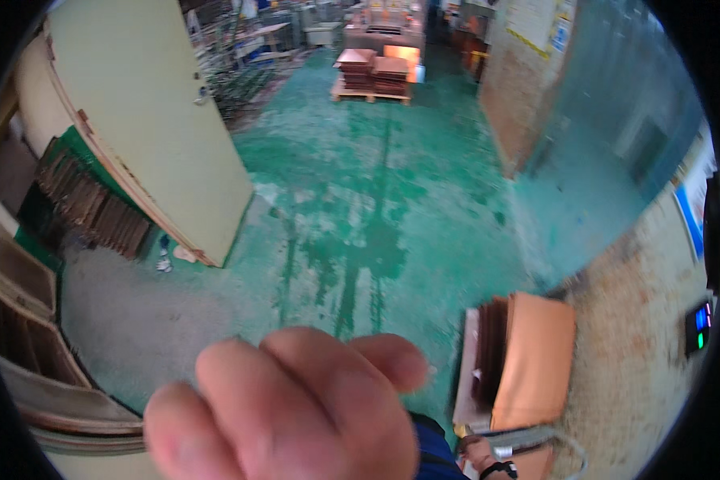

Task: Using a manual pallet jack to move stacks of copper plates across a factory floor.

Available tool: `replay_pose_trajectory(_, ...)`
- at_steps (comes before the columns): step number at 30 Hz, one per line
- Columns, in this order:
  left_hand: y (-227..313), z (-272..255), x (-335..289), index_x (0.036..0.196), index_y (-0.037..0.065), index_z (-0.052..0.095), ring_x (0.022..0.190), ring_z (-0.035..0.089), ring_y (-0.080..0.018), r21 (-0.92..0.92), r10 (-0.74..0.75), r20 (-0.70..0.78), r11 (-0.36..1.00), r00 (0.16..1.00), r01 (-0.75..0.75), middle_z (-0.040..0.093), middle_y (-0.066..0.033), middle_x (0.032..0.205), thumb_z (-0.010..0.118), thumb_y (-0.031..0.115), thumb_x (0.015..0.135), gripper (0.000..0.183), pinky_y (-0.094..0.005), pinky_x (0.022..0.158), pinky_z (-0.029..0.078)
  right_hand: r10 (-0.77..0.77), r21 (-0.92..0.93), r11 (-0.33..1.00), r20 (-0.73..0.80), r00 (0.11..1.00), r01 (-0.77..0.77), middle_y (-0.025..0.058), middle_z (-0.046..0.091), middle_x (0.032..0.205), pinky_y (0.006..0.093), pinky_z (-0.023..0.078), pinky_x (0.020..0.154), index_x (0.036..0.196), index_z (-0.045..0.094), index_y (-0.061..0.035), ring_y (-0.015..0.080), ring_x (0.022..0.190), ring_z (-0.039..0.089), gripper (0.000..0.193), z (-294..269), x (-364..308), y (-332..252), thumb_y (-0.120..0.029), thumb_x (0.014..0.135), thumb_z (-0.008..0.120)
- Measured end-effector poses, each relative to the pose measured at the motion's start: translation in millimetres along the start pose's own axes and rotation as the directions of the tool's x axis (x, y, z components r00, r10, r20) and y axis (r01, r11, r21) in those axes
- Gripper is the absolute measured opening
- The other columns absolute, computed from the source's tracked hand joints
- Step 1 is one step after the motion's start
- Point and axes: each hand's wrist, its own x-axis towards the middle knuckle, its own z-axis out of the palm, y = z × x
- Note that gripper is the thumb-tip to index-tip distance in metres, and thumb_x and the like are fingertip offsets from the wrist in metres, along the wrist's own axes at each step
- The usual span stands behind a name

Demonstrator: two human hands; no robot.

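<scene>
Close to the camera at the lower middle, my left hand (288, 408) is raised with its back toward me. Its fingers are curled in, and whether anything is inside them is hidden. Farther down at the lower right, my right hand (478, 452) wears a black band at the wrist. Its small, blurred fingers appear closed around a curved grey metal handle (536, 436). Just beyond that handle stand upright copper-brown sheets (536, 360), beside darker and pale ones. Part of my blue clothing (436, 448) shows between the two hands.
A pale door (152, 120) stands ajar at left, with brown slats (96, 204) behind it. Framed panels (24, 336) lean at the lower left. Ahead, a pallet (370, 98) of brown stacks stands on the wet green floor (376, 192). Translucent curtains (624, 120) hang right.
</scene>
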Motion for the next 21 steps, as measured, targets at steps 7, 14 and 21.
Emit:
replay_pose_trajectory(7, -154.4, -34.3, 155.2, 0.11, 0.007, 0.046, 0.094, 0.052, -0.0212, 0.179, 0.076, 0.102, 0.979, 0.992, -0.094, 0.05, -0.0061, 0.101, 0.047, 0.027, 0.099, 0.023, -0.037, 0.086, 0.042, 0.065, 0.053, 0.997, -0.257, 0.964, -0.053, 0.0053, 0.068, 0.082, 0.0312, 0.051, 0.06, 0.099, 0.069, -0.0036, 0.0212, 0.069, 0.063, 0.02, 3.9, 224.7, -344.0, 0.001, 0.086, 0.055)
replay_pose_trajectory(14, -345.7, -49.2, 330.1, 0.095, 0.01, 0.043, 0.086, 0.047, -0.0201, 0.534, -0.228, 0.031, 0.827, 0.973, 0.177, 0.042, -0.003, 0.09, 0.047, 0.012, 0.095, 0.005, -0.0362, 0.085, 0.038, 0.264, -0.114, 0.943, -0.322, 0.909, -0.313, 0.0121, 0.073, 0.107, 0.0415, 0.057, 0.073, 0.125, 0.067, -0.0156, 0.0257, 0.082, 0.069, 0.045, -108.4, 396.9, -290.1, -0.041, 0.088, 0.074)
replay_pose_trajectory(21, -671.0, -97.2, 392.3, 0.109, 0.003, 0.054, 0.093, 0.057, -0.0228, 0.186, -0.585, 0.229, 0.811, 0.778, 0.555, 0.056, -0.0091, 0.095, 0.063, 0.019, 0.095, 0.023, -0.0365, 0.084, 0.047, 0.097, -0.243, 0.951, -0.343, 0.934, -0.188, 0.0137, 0.072, 0.104, 0.0437, 0.055, 0.075, 0.115, 0.068, -0.0132, 0.0289, 0.086, 0.068, 0.035, -70.8, 577.8, -547.2, -0.033, 0.086, 0.068)
